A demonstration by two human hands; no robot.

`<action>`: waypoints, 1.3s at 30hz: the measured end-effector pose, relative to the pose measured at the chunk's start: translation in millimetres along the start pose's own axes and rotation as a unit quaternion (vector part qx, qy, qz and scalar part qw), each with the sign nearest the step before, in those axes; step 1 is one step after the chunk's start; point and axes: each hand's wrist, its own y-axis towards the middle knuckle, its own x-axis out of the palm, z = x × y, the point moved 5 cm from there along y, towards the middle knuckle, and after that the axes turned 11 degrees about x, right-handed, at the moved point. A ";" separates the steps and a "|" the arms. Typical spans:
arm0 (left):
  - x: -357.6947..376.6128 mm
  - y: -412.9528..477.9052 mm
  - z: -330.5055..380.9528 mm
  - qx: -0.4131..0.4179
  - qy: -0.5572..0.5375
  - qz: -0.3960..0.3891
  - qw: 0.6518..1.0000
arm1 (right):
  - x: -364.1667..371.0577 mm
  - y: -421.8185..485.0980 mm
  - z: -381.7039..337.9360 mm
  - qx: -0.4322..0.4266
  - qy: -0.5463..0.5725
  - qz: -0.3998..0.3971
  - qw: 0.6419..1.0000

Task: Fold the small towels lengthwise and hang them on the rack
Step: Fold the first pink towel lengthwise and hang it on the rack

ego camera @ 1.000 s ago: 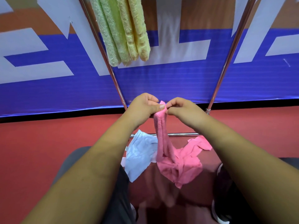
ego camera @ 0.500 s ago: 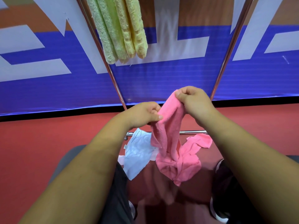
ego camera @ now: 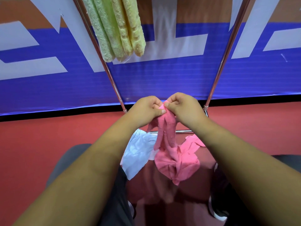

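One pink towel, soft, light and floppy by my judgement and best taken at its corners, is drooping toward the red floor in front of the rack while I am pinching its bunched top between left hand and right hand.

The rack and hung towels run off the top edge.

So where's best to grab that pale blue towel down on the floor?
Probably the lower pointed corner of the pale blue towel, coming from above on its left. That corner lies flat and uncovered, while its right edge meets the pink towel.
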 end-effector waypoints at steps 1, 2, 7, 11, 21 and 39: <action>0.8 0.1 0.7 0.003 -0.015 -0.004 1.000 | 0.4 0.4 0.9 0.004 0.010 0.000 1.000; 1.2 -0.4 1.5 0.006 -0.034 -0.009 0.999 | -0.3 1.0 1.1 0.008 0.017 0.001 1.000; 0.9 -3.0 3.6 0.011 -0.074 -0.022 0.997 | -6.0 1.9 -0.8 -0.004 -0.018 0.025 1.000; -0.7 -1.1 3.1 -0.002 -0.041 -0.020 0.999 | -4.4 -0.3 -3.6 -0.015 -0.031 0.035 0.999; -24.4 3.7 -28.3 -0.057 0.287 -0.011 0.956 | -35.2 8.7 -0.5 0.020 0.025 0.160 0.987; -30.3 4.2 -9.4 -0.005 0.000 0.126 0.992 | -16.5 -10.5 -15.9 -0.072 -0.066 -0.171 0.980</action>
